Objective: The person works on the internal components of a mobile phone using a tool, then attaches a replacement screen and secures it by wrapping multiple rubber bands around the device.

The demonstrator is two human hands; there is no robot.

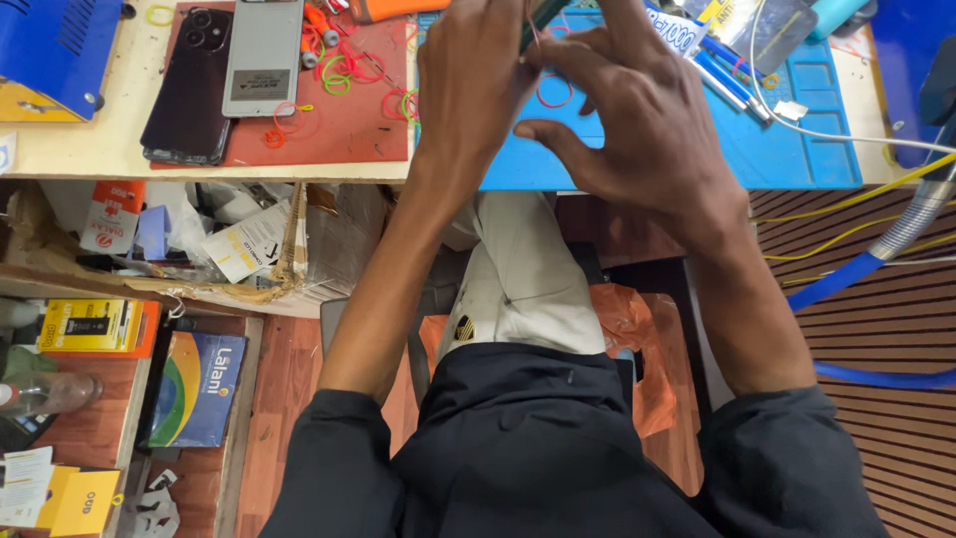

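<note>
Workbench (80, 149), seen from above, with your two hands meeting at its near edge. At far left sits a blue metal case (55, 45). Next, on a red mat (349, 130), lie a dark phone (189, 85) face down and a grey phone body (262, 55), with loose coloured rubber bands (339, 75) scattered just beside them. Under the bench edge, a torn cardboard box (249, 254) holds small packets; lower left, shelves carry a yellow box (90, 324) and a blue packet (199, 389). Your left hand (473, 85) has its fingers closed around a slim dark tool (538, 20) whose top runs out of view; how tightly it is gripped you cannot tell. A pink rubber band (553, 90) lies on the blue work mat (787, 149) between your hands, and a thin strand rises from it toward your fingers. Your right hand (642, 120) has its fingers spread and curved, thumb stretched toward the left hand; whether it pinches the strand is hidden. Further right on the blue work mat lie blue-handled tools (727, 70), then a white cable (836, 134). At far right, yellow wires (846, 199) and a blue hose (846, 274) cross the ribbed floor (896, 339).
</note>
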